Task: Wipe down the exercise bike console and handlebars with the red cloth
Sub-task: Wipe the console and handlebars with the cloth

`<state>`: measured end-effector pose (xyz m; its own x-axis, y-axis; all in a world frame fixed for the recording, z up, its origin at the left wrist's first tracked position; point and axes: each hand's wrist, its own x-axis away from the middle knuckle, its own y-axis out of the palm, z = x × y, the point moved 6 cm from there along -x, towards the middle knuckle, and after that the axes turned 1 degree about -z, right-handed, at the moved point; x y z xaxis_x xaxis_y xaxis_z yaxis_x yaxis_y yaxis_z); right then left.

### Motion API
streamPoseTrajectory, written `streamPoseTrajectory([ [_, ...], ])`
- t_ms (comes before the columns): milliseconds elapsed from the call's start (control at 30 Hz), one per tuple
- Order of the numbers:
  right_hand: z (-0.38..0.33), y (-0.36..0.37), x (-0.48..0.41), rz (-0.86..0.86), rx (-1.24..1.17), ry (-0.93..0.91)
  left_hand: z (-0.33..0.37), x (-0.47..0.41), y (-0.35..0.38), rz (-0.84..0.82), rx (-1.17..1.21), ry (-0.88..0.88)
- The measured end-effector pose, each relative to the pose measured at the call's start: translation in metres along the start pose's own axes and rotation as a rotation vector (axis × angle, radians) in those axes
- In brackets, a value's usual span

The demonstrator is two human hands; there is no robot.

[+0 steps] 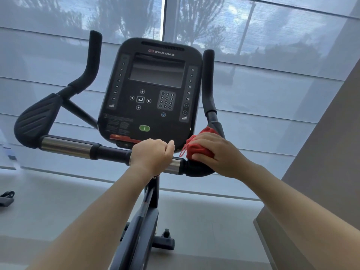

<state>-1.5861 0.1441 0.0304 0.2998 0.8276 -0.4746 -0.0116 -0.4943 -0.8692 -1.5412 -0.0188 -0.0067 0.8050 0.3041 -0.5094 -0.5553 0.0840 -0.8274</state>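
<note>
The black exercise bike console (153, 90) faces me, its screen dark and a green button near its lower edge. The handlebar (68, 146) runs below it, with silver sensor sections, a left elbow pad and two upright black grips. My left hand (153, 155) grips the bar just under the console. My right hand (216, 151) presses the bunched red cloth (196, 146) onto the right elbow pad, fingers curled over it. Most of that pad is hidden by hand and cloth.
Behind the bike is a large window with translucent blinds (272, 84). A grey wall (331, 152) rises close on the right. The bike's frame and base (148, 221) drop toward the grey floor. A dark object (6, 197) lies at the far left.
</note>
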Motion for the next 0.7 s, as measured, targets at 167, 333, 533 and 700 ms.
streamPoseTrajectory([
  [167, 0.01, -0.007, -0.004, 0.06, 0.01, 0.13, 0.001, 0.002, 0.0, -0.001, 0.007, -0.005],
  [333, -0.005, 0.0, 0.012, 0.142, -0.054, 0.099, 0.005, 0.003, -0.001, -0.026, 0.003, -0.009],
  [533, 0.018, -0.03, 0.039, 0.572, -0.349, 0.354, 0.003, -0.001, 0.003, -0.074, -0.016, -0.019],
  [700, 0.053, -0.033, 0.047, 0.697, -0.415, 0.611, 0.004, -0.001, 0.005, -0.078, -0.069, -0.018],
])
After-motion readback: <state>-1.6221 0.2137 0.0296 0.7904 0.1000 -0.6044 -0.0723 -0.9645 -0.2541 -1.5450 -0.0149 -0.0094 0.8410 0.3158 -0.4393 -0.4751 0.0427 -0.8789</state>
